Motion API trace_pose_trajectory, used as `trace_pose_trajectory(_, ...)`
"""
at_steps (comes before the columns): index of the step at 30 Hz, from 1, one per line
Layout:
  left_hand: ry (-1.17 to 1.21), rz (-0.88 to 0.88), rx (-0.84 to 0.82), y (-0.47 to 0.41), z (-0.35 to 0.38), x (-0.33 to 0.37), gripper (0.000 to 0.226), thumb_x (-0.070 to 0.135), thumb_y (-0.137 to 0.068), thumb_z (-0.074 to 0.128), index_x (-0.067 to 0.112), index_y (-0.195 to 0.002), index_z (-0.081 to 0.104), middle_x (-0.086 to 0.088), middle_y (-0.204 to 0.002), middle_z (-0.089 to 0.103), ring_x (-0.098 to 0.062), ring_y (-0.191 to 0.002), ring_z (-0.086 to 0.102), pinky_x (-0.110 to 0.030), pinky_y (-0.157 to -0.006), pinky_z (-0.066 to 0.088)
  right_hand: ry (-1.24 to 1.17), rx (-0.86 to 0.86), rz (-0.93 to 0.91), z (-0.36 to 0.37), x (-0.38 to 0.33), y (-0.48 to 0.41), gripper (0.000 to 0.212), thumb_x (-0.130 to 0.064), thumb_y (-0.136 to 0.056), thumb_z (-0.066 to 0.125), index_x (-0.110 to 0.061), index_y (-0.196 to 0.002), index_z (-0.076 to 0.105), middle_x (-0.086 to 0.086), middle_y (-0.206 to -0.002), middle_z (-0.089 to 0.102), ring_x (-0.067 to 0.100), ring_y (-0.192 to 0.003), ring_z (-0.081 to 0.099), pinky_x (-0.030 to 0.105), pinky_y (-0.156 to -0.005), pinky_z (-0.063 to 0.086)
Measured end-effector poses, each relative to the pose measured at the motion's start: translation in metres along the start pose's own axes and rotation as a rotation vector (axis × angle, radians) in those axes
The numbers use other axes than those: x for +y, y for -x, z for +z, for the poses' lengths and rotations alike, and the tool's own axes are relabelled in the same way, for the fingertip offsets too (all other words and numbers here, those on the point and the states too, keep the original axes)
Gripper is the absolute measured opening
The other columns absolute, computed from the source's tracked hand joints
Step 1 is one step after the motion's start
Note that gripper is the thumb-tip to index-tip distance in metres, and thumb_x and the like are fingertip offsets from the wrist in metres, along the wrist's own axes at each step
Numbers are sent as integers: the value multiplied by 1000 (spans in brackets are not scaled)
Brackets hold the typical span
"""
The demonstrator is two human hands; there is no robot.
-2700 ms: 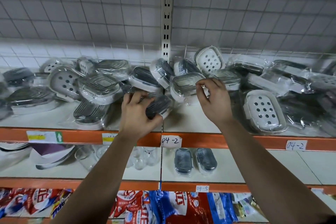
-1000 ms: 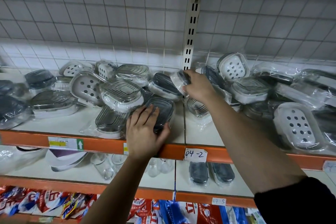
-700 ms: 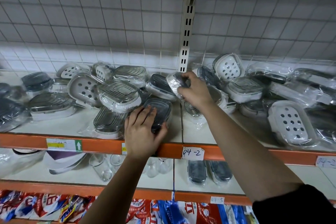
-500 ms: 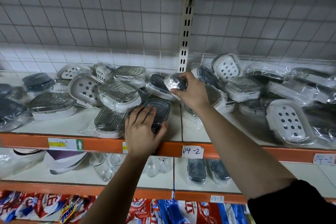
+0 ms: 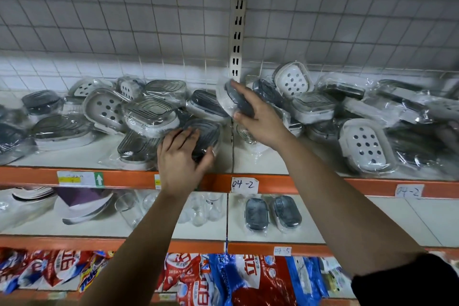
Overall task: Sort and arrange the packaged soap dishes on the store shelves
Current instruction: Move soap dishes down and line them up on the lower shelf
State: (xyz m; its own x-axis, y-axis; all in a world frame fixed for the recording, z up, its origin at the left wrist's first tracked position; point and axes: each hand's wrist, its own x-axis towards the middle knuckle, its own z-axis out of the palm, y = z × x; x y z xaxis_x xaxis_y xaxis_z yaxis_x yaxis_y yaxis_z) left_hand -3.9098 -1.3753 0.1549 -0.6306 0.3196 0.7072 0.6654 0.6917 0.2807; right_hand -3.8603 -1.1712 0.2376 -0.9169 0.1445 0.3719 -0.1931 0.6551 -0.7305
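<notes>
Several plastic-wrapped soap dishes, dark grey and white, lie jumbled on the upper shelf [image 5: 260, 164]. My left hand [image 5: 180, 159] grips a dark ribbed soap dish [image 5: 207, 133] that lies flat near the shelf's front edge. My right hand [image 5: 258, 117] holds a dark oval soap dish [image 5: 233, 98] tilted on its edge above the pile, just left of the white upright post [image 5: 236, 40]. Two dark soap dishes [image 5: 272, 213] stand side by side on the shelf below.
A wire grid backs the shelf. Orange shelf edges carry handwritten tags reading 04-2 [image 5: 244, 184]. Clear glasses [image 5: 129, 208] and stacked plates [image 5: 32, 194] sit on the lower left shelf. Detergent bags [image 5: 223, 278] fill the bottom row.
My right hand picked a dark dish out of the pile near the post and has lifted and tilted it slightly leftward. My left hand has stayed on the ribbed dish.
</notes>
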Motion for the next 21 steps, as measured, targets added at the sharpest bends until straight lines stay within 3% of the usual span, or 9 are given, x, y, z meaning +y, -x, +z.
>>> trace_pose_trajectory(4, 3, 13, 80, 7, -12, 22, 53, 48, -87, 53, 5, -108, 74, -11, -112, 72, -34, -108, 60, -49, -92, 48, -55, 105, -37, -19, -9, 27, 47, -15, -88, 68, -39, -127, 55, -1, -138, 55, 14, -126, 52, 35, -104, 46)
trace_pose_trajectory(8, -9, 25, 124, 20, -23, 52, 50, 46, -85, 56, 4, -106, 74, -11, -111, 72, -34, -108, 61, -46, -89, 48, -8, 142, -108, -38, -10, 60, 29, -51, -90, 60, -42, -117, 53, 0, -125, 59, 14, -112, 59, 40, -97, 50)
trace_pose_trajectory(10, -9, 32, 149, 30, -29, 71, 48, 44, -85, 57, 4, -106, 74, -11, -111, 72, -34, -107, 61, -44, -91, 46, 29, 145, -121, -50, -7, 81, 28, -49, -94, 56, -36, -118, 53, 2, -120, 60, 17, -102, 61, 44, -89, 52)
trace_pose_trajectory(13, -17, 39, 182, 55, -38, 101, 46, 42, -85, 59, 4, -106, 74, -10, -111, 72, -32, -106, 61, -40, -92, 42, 78, 133, -161, -73, -5, 120, 31, -38, -98, 58, -22, -124, 55, -2, -119, 56, 15, -101, 58, 39, -86, 51)
trace_pose_trajectory(16, 12, 9, 170, 87, -43, 129, 46, 41, -86, 59, 4, -109, 73, -10, -112, 71, -34, -108, 61, -44, -95, 46, 64, 84, -156, -92, -3, 165, 44, -35, -98, 59, -28, -140, 47, -2, -137, 54, 13, -117, 56, 33, -100, 47)
trace_pose_trajectory(18, 24, -21, 136, 110, -43, 148, 47, 42, -87, 58, 4, -111, 73, -10, -114, 71, -34, -111, 60, -50, -96, 47, 29, 43, -135, -99, 0, 196, 62, -35, -98, 59, -32, -152, 28, -10, -150, 41, 0, -132, 41, 14, -108, 34)
trace_pose_trajectory(19, 28, -25, 122, 122, -42, 157, 47, 42, -87, 58, 4, -112, 73, -10, -116, 71, -34, -112, 60, -52, -96, 47, 11, 33, -119, -100, 3, 212, 66, -36, -98, 60, -28, -154, 25, -13, -147, 39, -7, -130, 37, 8, -106, 30)
trace_pose_trajectory(21, 36, -25, 101, 146, -39, 174, 47, 41, -87, 59, 4, -113, 72, -10, -117, 70, -34, -113, 60, -51, -96, 46, -23, 42, -83, -102, 16, 242, 64, -37, -96, 60, -16, -151, 36, -10, -141, 46, -6, -122, 46, 17, -107, 39)
